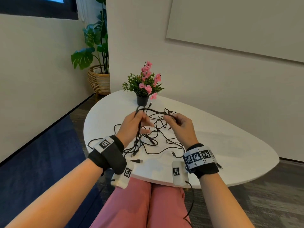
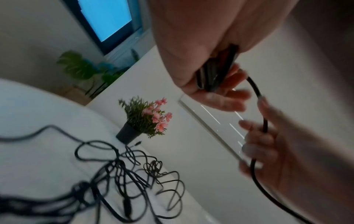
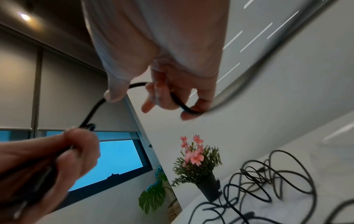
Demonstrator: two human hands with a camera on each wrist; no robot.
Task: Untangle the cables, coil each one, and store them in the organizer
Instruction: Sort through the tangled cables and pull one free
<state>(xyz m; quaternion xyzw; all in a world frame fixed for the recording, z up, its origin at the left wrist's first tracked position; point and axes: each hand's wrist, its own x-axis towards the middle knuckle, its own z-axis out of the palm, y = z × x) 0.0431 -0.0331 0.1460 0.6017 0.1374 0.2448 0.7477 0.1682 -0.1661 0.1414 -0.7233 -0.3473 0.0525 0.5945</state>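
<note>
My left hand (image 1: 131,125) is raised above the white table (image 1: 230,145), fingers curled round several gathered strands of a thick black cable (image 1: 154,111). That cable arcs rightward to my right hand (image 1: 181,125), whose fingers and thumb curl round it. The hands are apart, joined by the cable. Below them, the tangle of thin black cables (image 1: 154,139) lies spread on the table, in front of a small potted flower plant (image 1: 144,86).
</note>
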